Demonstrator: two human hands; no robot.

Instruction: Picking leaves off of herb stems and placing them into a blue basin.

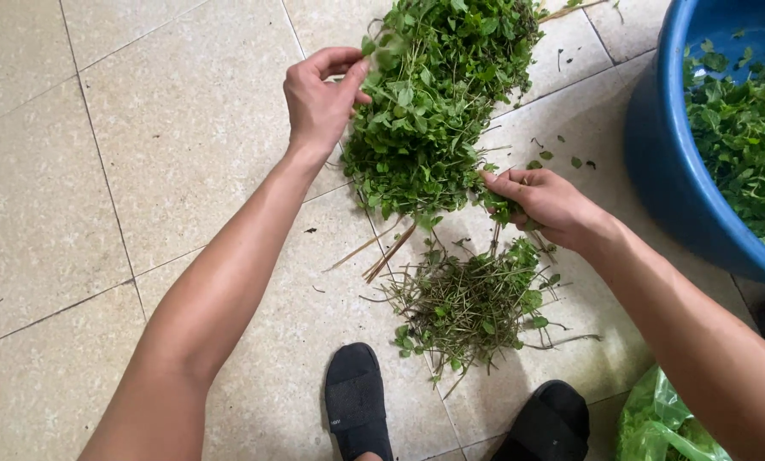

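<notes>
With our left hand [318, 98] pinching the edge of the leafy green herb pile [434, 102] on the tiled floor [143, 171], our right hand [546, 201] should pluck sprigs gently, dropping bare stems onto the stripped-stem heap [472, 303].

Soft, even light fills the scene, bright enough to show every leaf. The tiles [186, 128] left of the left hand [318, 98] carry a mild sheen without harsh glare. Faint shadows lie under both forearms and below the right hand [549, 205]. Focus is sharp in the middle; the frame's edges bend slightly, as the tile seams show.
</notes>
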